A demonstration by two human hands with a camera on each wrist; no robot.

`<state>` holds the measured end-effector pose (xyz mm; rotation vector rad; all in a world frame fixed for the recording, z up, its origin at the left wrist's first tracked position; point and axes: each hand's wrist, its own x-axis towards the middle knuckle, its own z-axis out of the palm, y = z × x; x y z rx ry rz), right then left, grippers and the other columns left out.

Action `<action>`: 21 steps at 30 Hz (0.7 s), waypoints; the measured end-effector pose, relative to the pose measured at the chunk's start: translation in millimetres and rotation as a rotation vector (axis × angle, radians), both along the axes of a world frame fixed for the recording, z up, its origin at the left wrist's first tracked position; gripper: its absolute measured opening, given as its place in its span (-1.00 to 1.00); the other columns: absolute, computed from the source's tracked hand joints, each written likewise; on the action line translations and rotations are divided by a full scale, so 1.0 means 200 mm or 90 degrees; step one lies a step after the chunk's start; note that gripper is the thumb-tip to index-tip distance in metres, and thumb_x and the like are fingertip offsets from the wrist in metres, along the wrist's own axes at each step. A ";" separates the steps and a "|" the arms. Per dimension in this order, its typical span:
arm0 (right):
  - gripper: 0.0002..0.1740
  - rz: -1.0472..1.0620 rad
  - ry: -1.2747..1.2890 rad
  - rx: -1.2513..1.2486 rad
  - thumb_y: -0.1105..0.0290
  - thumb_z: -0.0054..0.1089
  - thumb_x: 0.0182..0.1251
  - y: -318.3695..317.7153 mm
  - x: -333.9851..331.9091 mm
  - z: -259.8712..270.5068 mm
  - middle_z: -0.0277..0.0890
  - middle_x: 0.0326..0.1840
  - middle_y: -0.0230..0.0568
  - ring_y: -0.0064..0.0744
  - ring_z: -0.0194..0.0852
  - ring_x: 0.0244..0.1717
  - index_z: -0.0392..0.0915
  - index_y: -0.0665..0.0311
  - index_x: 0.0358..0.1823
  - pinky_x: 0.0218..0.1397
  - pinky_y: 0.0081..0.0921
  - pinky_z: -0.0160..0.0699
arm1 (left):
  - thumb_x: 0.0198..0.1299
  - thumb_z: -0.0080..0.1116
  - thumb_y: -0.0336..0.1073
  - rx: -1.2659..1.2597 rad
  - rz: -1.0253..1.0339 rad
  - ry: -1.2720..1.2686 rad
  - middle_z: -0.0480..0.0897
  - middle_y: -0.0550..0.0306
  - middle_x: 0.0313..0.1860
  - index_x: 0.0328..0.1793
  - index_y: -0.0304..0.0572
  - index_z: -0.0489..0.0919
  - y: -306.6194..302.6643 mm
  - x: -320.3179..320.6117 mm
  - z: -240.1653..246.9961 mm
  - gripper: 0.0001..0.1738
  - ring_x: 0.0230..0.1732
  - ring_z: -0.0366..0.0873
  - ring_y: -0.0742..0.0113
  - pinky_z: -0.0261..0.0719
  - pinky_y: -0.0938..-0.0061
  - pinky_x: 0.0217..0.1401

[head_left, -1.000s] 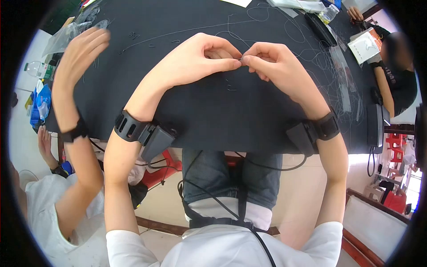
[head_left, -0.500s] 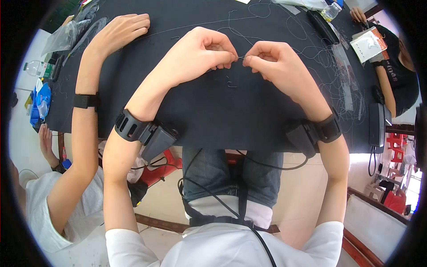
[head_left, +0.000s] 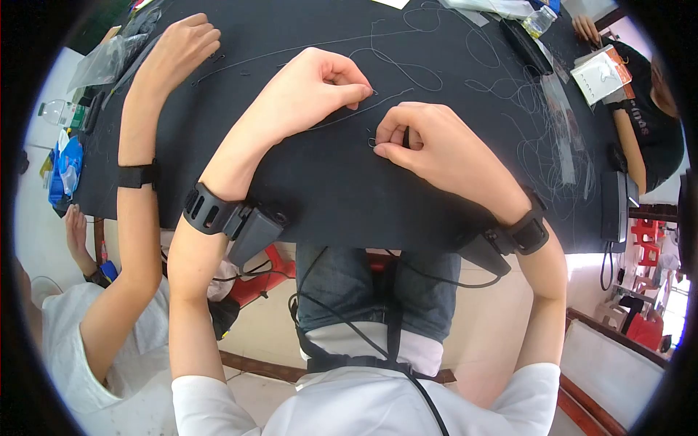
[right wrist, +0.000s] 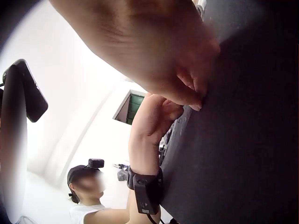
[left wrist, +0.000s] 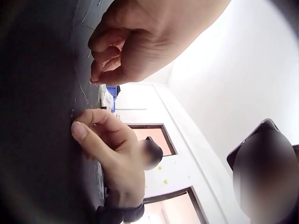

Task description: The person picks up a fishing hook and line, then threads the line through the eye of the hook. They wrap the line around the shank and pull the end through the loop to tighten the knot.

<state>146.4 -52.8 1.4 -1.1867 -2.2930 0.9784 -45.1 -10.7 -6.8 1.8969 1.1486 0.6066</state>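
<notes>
My left hand (head_left: 309, 94) (left wrist: 145, 42) is above the black table, thumb and index finger pinching a tiny dark piece (head_left: 374, 92) whose shape is unclear. A thin line (head_left: 392, 99) runs from beneath that hand and ends to its right. Lower and to the right, my right hand (head_left: 436, 145) (right wrist: 154, 51) has curled fingers at the tabletop, with thumb and index tips around a small hook (head_left: 371, 142). Another tiny hook (head_left: 368, 131) lies just above it. In the right wrist view the fingertips hide what they hold.
Tangled line (head_left: 542, 138) and clear strips (head_left: 563, 145) lie on the right, below a black case (head_left: 525, 47). Another person's arm (head_left: 142, 138) reaches over the table's left side, near plastic bags (head_left: 105, 62). A person at the right holds a white card (head_left: 600, 75).
My hands have parted: the right moved down and left to the hooks, the left slightly left. The line end formerly between them now hangs free or lies loose. The neighbour's arm moved in from the left.
</notes>
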 end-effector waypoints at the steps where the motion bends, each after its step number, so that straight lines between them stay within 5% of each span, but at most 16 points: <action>1: -0.87 0.006 -0.006 0.003 0.47 0.15 0.06 0.00 0.00 0.00 0.49 -0.59 -0.12 -0.29 0.49 -0.54 0.52 0.43 -0.46 -0.37 -0.46 0.46 | 0.13 0.11 -0.30 -0.006 0.006 0.012 0.59 0.22 -0.47 -0.25 -0.23 0.63 0.00 0.00 0.01 -0.82 -0.44 0.48 0.57 0.42 0.70 -0.36; 6: -0.87 0.042 -0.020 0.028 0.48 0.13 0.06 0.01 0.02 0.00 0.50 -0.57 -0.07 -0.32 0.52 -0.52 0.53 0.45 -0.43 -0.37 -0.47 0.47 | 0.11 0.12 -0.31 0.008 0.019 0.050 0.60 0.21 -0.46 -0.26 -0.25 0.63 -0.01 0.02 0.01 -0.82 -0.41 0.50 0.55 0.45 0.67 -0.30; 11: -0.82 -0.084 0.109 0.067 0.43 0.13 0.11 0.06 0.06 0.00 0.51 -0.55 -0.12 -0.44 0.49 -0.55 0.53 0.45 -0.37 -0.45 -0.57 0.46 | 0.12 0.13 -0.30 0.058 0.010 0.045 0.63 0.18 -0.43 -0.25 -0.24 0.64 -0.04 0.03 0.01 -0.82 -0.38 0.53 0.55 0.46 0.65 -0.30; 21: -0.85 -0.090 0.117 0.161 0.46 0.14 0.12 0.08 0.06 -0.01 0.51 -0.53 -0.14 -0.46 0.50 -0.53 0.53 0.45 -0.37 -0.43 -0.62 0.47 | 0.10 0.16 -0.27 -0.010 -0.001 -0.076 0.64 0.19 -0.46 -0.24 -0.22 0.66 -0.09 0.06 0.06 -0.80 -0.48 0.46 0.62 0.32 0.75 -0.45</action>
